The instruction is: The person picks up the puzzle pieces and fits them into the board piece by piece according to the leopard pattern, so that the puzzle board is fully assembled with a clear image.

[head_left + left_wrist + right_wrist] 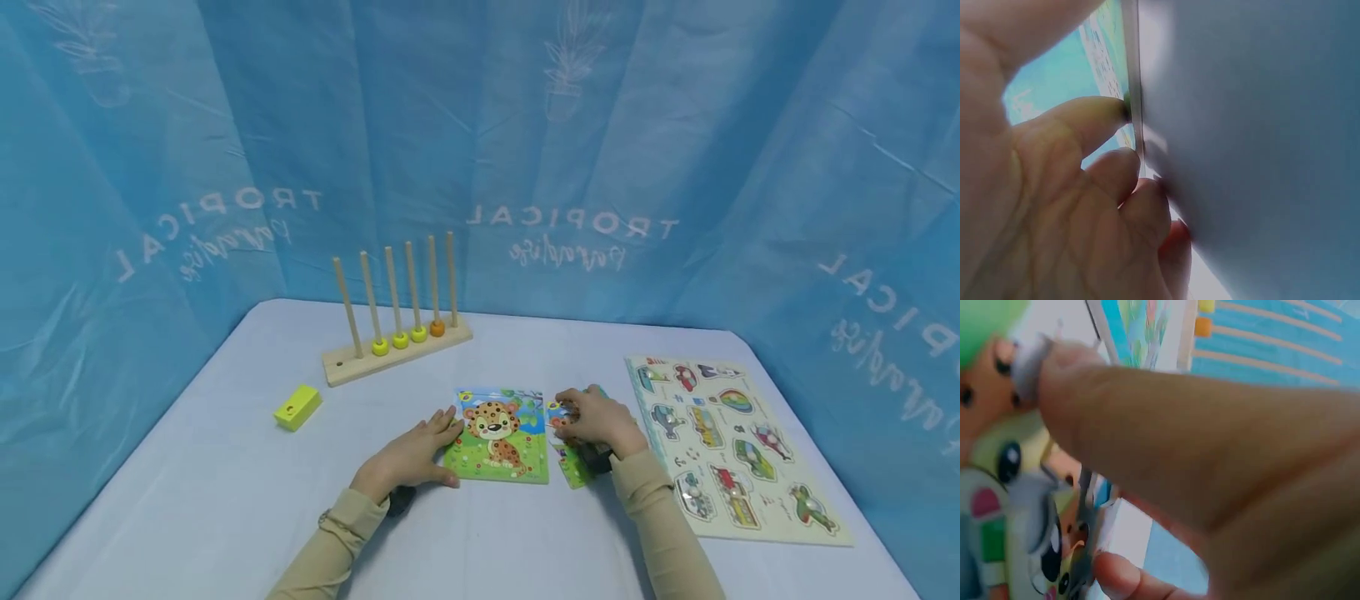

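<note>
A square leopard puzzle board [498, 437] lies flat on the white table. My left hand [416, 450] rests at its left side, fingers near the upper edge and thumb by the lower left corner. In the left wrist view, fingertips [1107, 115] touch the board's thin edge. Just right of the board, my right hand [597, 419] pinches leopard-printed puzzle pieces [557, 419]. The right wrist view shows the thumb [1079, 400] on a printed piece and a finger below. My hand hides part of the pieces, and a green piece [575, 471] shows underneath.
At the back left stands a wooden peg rack [401, 354] with upright rods and several yellow and orange beads. A yellow block [297, 407] lies left of it. A large vehicle-picture board [738, 450] covers the table's right side. Blue curtains [480, 150] surround the table.
</note>
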`<state>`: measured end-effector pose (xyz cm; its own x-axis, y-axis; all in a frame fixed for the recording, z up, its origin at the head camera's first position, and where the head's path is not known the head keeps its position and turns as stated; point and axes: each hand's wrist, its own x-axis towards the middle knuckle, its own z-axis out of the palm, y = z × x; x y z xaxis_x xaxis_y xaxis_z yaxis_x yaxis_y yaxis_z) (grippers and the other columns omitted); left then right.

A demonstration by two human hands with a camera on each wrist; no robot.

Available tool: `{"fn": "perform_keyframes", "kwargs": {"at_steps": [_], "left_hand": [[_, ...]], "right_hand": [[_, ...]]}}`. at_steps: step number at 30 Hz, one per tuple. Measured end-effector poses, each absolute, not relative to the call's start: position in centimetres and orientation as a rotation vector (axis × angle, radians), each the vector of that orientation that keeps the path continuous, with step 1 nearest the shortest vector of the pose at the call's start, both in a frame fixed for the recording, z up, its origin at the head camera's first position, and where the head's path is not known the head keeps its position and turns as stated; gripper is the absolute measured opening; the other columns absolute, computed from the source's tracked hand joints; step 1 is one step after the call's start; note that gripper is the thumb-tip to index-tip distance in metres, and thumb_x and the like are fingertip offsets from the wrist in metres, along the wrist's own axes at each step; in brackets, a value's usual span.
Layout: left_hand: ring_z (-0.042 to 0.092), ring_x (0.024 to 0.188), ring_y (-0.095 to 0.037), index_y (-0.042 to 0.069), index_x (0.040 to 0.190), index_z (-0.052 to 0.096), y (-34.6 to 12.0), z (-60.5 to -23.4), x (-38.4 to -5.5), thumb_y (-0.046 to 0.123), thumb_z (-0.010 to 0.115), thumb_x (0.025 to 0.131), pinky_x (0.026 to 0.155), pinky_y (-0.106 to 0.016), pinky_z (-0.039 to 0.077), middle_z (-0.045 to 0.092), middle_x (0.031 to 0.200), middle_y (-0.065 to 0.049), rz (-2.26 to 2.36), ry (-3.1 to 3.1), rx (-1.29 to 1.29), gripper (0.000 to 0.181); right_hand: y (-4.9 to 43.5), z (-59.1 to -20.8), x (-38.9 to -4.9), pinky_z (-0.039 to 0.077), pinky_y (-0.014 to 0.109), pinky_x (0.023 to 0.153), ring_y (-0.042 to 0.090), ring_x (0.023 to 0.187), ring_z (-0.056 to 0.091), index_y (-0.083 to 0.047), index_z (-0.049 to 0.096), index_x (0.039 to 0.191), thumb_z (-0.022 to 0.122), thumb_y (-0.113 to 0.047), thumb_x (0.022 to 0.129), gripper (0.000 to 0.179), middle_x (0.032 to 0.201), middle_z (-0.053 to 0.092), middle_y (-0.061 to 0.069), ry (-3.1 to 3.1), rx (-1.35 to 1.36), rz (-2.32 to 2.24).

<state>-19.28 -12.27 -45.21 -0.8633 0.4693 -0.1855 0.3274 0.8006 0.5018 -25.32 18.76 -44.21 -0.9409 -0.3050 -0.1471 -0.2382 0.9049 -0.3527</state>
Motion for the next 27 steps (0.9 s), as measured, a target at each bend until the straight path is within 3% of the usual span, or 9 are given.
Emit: {"fn": "perform_keyframes", "kwargs": {"at_steps": [7,13,20,27], "left_hand": [[0.015,0.15,-0.036,0.008,0.151,0.034,-12.4,-45.6,-19.3,0.036,0.078,0.078,0.122,-0.053,0.019,0.015,0.162,-0.015,0.673,2.679,0.603,0.09],[0.015,0.15,-0.035,0.009,0.151,0.034,-12.6,-45.8,-19.7,0.037,0.078,0.078,0.123,-0.052,0.018,0.015,0.163,-0.015,0.679,2.684,0.613,0.089],[0.014,0.15,-0.035,0.008,0.151,0.033,-12.5,-45.6,-19.5,0.035,0.077,0.079,0.123,-0.052,0.016,0.014,0.162,-0.015,0.685,2.68,0.612,0.089],[0.015,0.15,-0.036,0.006,0.152,0.03,-12.5,-45.5,-19.4,0.036,0.077,0.079,0.123,-0.053,0.017,0.016,0.162,-0.016,0.668,2.681,0.612,0.091]], "right_hand": [[19.5,-44.7,-25.7,0.047,0.036,0.062,0.021,0.073,0.053,-0.013,0.061,0.118,0.08,-0.039,0.079,0.051,0.102,0.051,0.015,2.896,-0.335,-0.579],[19.3,-45.0,-26.8,0.047,0.034,0.064,0.019,0.074,0.05,-0.01,0.063,0.11,0.082,-0.028,0.078,0.042,0.101,0.05,0.013,2.849,-0.422,-0.712],[19.5,-45.3,-27.5,0.046,0.032,0.058,0.02,0.072,0.055,-0.003,0.056,0.108,0.069,-0.011,0.09,0.023,0.092,0.059,0.014,2.733,-0.393,-1.07],[18.1,-46.1,-28.1,0.05,0.031,0.054,0.017,0.061,0.061,-0.003,0.061,0.114,0.062,-0.012,0.094,0.021,0.082,0.069,0.012,2.648,-0.34,-1.316]]}}
